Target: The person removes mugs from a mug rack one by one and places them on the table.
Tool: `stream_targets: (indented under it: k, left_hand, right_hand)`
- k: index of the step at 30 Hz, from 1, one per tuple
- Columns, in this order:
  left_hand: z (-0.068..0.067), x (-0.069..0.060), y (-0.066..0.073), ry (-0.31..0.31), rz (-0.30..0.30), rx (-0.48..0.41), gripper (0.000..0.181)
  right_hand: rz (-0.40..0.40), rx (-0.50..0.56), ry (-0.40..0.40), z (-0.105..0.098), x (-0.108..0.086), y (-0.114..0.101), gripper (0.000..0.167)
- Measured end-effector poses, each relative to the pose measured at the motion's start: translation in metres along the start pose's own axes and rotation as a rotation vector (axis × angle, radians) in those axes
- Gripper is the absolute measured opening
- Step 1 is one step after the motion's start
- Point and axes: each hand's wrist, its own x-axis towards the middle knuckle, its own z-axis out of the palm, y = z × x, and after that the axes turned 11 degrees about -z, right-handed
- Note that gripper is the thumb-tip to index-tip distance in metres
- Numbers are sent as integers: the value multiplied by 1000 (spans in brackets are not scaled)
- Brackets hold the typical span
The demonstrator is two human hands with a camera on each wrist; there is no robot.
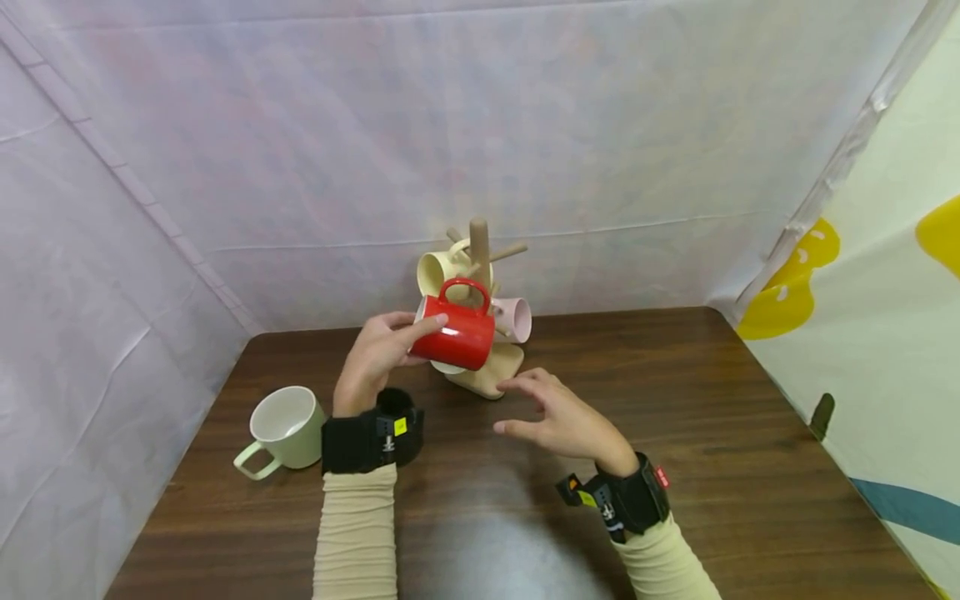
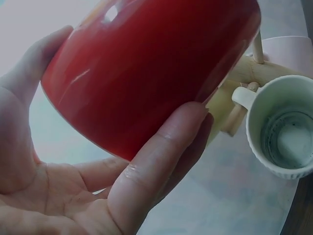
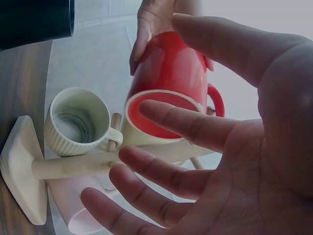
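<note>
One red mug (image 1: 467, 340) | left hand (image 1: 377, 350) grips it, axis sideways, handle up, before mug tree (image 1: 478, 237) | right hand (image 1: 567, 419) empty, fingers apart

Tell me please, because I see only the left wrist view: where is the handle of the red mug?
Observer: In the head view, the handle shows at the upper side of the red mug.
Operator: Thank you. And the other hand, does it hold something?
Observer: No, the right hand holds nothing; its thumb and fingers are apart.
Operator: Does another mug stand somewhere?
Observer: Yes, a light green mug stands upright on the wooden table, left of the left hand.
</note>
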Motion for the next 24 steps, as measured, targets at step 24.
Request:
stream_targets:
  k: [24]
  left_hand:
    - [2, 4, -18, -31, 36, 94, 72]
  right_hand:
    - [-16, 7, 87, -1, -1, 5, 52]
